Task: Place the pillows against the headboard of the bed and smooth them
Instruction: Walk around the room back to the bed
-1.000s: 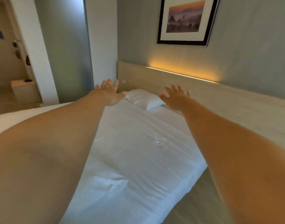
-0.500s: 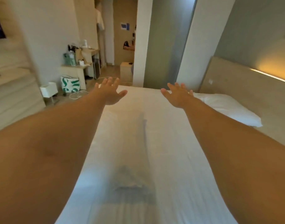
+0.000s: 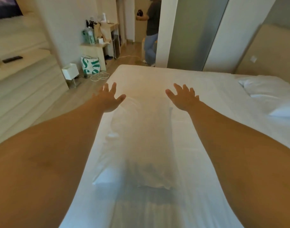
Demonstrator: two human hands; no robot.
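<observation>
A white pillow [image 3: 141,142] lies lengthwise on the white bed [image 3: 198,162], near its left edge, between my outstretched arms. My left hand [image 3: 109,99] hovers over the pillow's far left corner, fingers spread, holding nothing. My right hand [image 3: 183,98] hovers over its far right side, also spread and empty. A second white pillow [image 3: 269,94] lies at the right, beside the pale wooden headboard [image 3: 264,51].
A person in jeans [image 3: 151,30] stands in the doorway beyond the bed. A desk with bottles [image 3: 98,40], a green-and-white bag [image 3: 90,65], a small white box [image 3: 70,71] and a cable [image 3: 99,75] sit on the floor to the left.
My view has swung left from the headboard toward the room and dipped down. The pillow between my arms has come into view. Both hands stay spread and empty.
</observation>
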